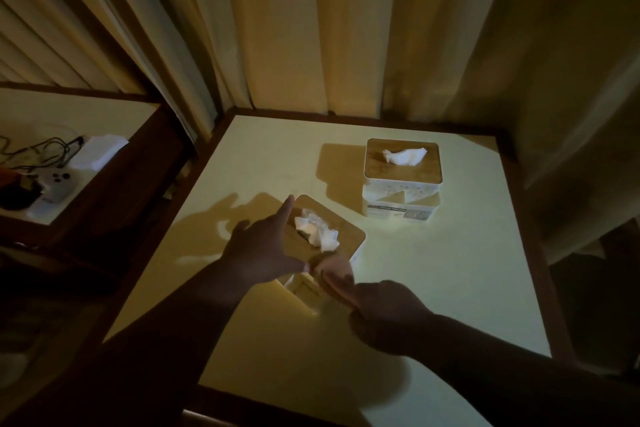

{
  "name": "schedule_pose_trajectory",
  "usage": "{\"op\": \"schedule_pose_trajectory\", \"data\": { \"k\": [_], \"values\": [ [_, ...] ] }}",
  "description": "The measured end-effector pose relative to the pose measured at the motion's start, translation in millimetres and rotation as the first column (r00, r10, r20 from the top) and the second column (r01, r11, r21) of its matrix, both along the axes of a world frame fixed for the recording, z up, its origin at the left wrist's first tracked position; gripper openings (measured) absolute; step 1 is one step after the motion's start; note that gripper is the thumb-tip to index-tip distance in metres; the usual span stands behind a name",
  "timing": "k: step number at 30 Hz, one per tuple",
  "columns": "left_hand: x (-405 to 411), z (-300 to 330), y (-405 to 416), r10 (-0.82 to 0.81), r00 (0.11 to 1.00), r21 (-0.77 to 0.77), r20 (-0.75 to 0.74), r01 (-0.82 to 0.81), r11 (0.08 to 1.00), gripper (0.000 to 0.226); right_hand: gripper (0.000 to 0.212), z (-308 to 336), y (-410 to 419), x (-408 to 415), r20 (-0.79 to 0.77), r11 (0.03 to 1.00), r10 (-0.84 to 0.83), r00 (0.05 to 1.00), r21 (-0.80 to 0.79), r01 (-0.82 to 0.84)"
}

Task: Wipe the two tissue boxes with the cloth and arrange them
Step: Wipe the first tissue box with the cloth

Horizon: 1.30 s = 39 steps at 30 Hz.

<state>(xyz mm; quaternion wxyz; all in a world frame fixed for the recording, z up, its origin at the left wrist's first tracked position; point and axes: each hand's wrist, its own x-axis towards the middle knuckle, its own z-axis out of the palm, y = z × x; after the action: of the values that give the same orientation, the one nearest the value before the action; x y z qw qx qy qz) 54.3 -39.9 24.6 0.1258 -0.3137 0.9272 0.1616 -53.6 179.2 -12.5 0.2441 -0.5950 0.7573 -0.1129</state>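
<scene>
Near box (323,246) sits on the bench (450,270), towards its left side, turned at an angle, with white tissue (317,230) bunched from its wooden lid. Left hand (263,253) rests on the lid, fingers straight and spread: grip open. Right hand (374,302) touches the lid's near edge; whether its grip is closed on anything cannot be told. Far box (401,180) stands apart, nearer the curtain (311,28), tissue protruding. A side shelf (69,121) at left carries cables.
</scene>
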Motion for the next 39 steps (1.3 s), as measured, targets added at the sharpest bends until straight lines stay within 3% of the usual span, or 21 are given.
{"op": "schedule_pose_trajectory", "data": {
  "k": [2, 6, 8, 10, 12, 17, 19, 22, 23, 25, 27, 31, 35, 39],
  "values": [
    [-1.1, 0.8, 0.7, -0.004, 1.000, -0.008, 0.016, 0.004, 1.000, 0.129, 0.066, 4.7, -4.7, -4.4, -0.087, 1.000, 0.025, 0.996, -0.003, -0.025],
    [0.1, 1.7, 1.9, 0.012, 1.000, 0.011, 0.011, -0.012, 1.000, 0.127, 0.067, 6.3, -13.3, -23.8, -0.205, 0.979, -0.202, 0.958, -0.025, 0.201],
    [0.4, 1.5, 0.9, 0.004, 1.000, 0.008, 0.004, -0.004, 1.000, 0.126, 0.068, 4.0, -13.4, -16.8, -0.198, 0.994, -0.108, 0.974, -0.031, 0.104],
    [0.5, 0.5, -0.4, -0.006, 1.000, -0.006, 0.003, 0.006, 1.000, 0.125, 0.065, 0.6, -12.4, -12.0, -0.131, 0.991, 0.114, 0.985, -0.052, -0.122],
    [0.8, -1.4, -1.5, -0.013, 1.000, -0.012, 0.005, 0.013, 1.000, 0.125, 0.062, -2.6, -13.9, -21.0, -0.144, 0.983, 0.166, 0.976, -0.059, -0.176],
    [0.8, -2.1, -1.7, -0.005, 1.000, 0.007, 0.009, 0.005, 1.000, 0.126, 0.068, -4.8, -11.2, -42.9, -0.159, 0.959, -0.284, 0.946, -0.059, 0.278],
    [0.7, -2.9, -2.3, -0.011, 1.000, 0.006, 0.013, 0.010, 1.000, 0.125, 0.070, -6.9, -11.0, -36.9, -0.166, 0.973, -0.229, 0.959, -0.076, 0.220],
    [0.1, -5.2, -4.0, -0.019, 1.000, -0.001, 0.014, 0.019, 1.000, 0.126, 0.062, -6.3, -11.6, -23.7, -0.111, 0.996, 0.054, 0.992, -0.068, -0.062],
    [-0.1, -5.9, -4.5, -0.020, 1.000, -0.001, 0.014, 0.020, 1.000, 0.126, 0.059, -6.2, -13.1, -27.4, -0.144, 0.996, 0.044, 0.989, -0.067, -0.054],
    [0.3, -7.4, -5.2, -0.017, 1.000, 0.003, 0.011, 0.017, 1.000, 0.126, 0.058, -7.4, -15.0, -39.7, -0.219, 0.986, -0.163, 0.962, -0.056, 0.154],
    [1.0, -7.9, -4.8, -0.016, 1.000, 0.001, 0.006, 0.016, 1.000, 0.125, 0.069, -6.6, -13.9, -40.6, -0.211, 0.959, -0.285, 0.935, -0.075, 0.275],
    [1.2, -8.5, -5.4, -0.022, 1.000, 0.000, 0.003, 0.022, 1.000, 0.125, 0.070, -2.1, -12.0, -27.0, -0.166, 0.997, 0.045, 0.985, -0.053, -0.055],
    [2.0, -11.6, -7.7, -0.025, 1.000, 0.000, 0.002, 0.025, 1.000, 0.124, 0.074, -7.2, -11.1, -34.7, -0.222, 0.969, -0.248, 0.943, -0.047, 0.243],
    [1.5, -12.0, -8.0, -0.025, 1.000, 0.002, 0.000, 0.025, 1.000, 0.125, 0.070, -6.4, -10.2, -17.4, -0.182, 0.998, 0.012, 0.983, -0.057, -0.023]
  ]
}}
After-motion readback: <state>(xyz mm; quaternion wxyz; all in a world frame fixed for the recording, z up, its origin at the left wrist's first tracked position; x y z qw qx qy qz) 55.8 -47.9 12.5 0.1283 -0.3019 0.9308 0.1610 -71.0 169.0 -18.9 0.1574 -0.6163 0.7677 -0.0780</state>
